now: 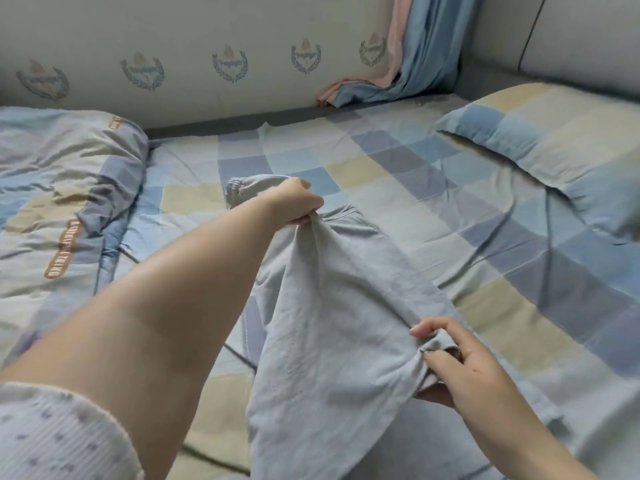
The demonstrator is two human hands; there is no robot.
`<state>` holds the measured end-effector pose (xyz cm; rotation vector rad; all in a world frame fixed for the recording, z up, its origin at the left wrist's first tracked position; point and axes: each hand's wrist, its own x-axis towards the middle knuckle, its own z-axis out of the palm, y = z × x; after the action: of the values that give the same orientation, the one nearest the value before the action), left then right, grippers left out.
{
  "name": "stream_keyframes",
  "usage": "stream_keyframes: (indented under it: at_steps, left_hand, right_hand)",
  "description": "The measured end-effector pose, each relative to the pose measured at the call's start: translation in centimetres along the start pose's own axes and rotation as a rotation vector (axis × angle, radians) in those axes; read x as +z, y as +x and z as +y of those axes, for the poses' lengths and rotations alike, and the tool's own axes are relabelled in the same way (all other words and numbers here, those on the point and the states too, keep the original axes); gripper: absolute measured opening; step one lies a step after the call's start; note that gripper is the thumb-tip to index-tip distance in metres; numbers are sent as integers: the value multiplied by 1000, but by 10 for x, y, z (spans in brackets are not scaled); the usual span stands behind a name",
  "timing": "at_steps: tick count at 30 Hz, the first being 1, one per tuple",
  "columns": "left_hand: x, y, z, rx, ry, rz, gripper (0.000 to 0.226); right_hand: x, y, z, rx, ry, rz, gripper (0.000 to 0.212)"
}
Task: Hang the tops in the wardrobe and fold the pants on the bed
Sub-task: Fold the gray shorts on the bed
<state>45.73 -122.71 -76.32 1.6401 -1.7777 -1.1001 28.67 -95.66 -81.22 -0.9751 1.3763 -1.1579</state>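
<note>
A pair of pale blue-grey pants (332,327) lies stretched over the checked bed sheet (433,209), running from the near edge toward the middle of the bed. My left hand (294,202) reaches far out and grips a bunch of the fabric near the elastic cuffs, lifting it off the sheet. My right hand (464,365) pinches a gathered fold at the pants' right edge, closer to me. One cuffed end (239,192) pokes out behind my left hand.
A rumpled checked duvet (62,209) is heaped on the left. A checked pillow (554,150) lies at the right. A blue and pink cloth (415,64) hangs down the padded headboard (207,64) at the back.
</note>
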Motion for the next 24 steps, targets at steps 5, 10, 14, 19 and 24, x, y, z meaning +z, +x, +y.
stream_keyframes:
  at_steps: [5,10,14,19,24]
  left_hand:
    - [98,19,35,50,0,-114,27]
    - [168,28,38,73,127,-196,19]
    - [198,32,18,98,302,-201,53]
    - [205,20,8,59,-2,-250,80]
    - [175,-35,-10,156,-37,-290,55]
  right_hand:
    - [-76,1,45,102,75,227,45]
    - [-117,0,88,163,22,350,39]
    - [-131,1,106,188,-40,385,36]
    - [-135,-4,102,122,124,443,41]
    - [-132,-14,100,136,103,387,35]
